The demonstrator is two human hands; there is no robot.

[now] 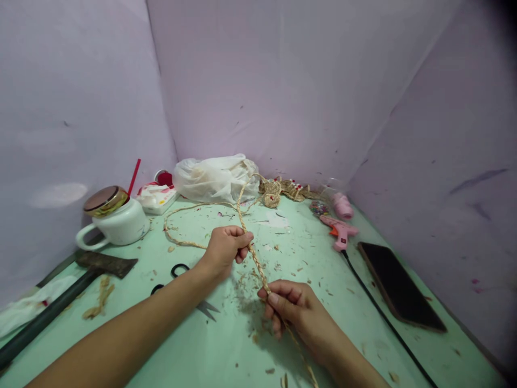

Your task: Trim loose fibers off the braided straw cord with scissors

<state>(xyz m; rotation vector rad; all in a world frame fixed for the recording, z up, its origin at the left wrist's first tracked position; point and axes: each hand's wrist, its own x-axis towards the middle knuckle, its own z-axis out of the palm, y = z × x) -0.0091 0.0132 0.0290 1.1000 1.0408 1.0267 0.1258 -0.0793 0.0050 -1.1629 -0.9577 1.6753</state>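
Thumb and fingers of the left hand (226, 248) pinch a braided straw-coloured cord (257, 260); the right hand (297, 307) pinches it nearer and farther right. Over the middle of the green tabletop (194, 355), the cord's nearly straight held length slants from near right to far left. Scissors (207, 309) lie left, partly behind the left forearm; a pink glue gun (342, 231) lies right.

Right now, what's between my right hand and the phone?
In the head view, the black cord of the pink glue gun runs between your right hand and the phone, with a few small scraps on the green tabletop there too.
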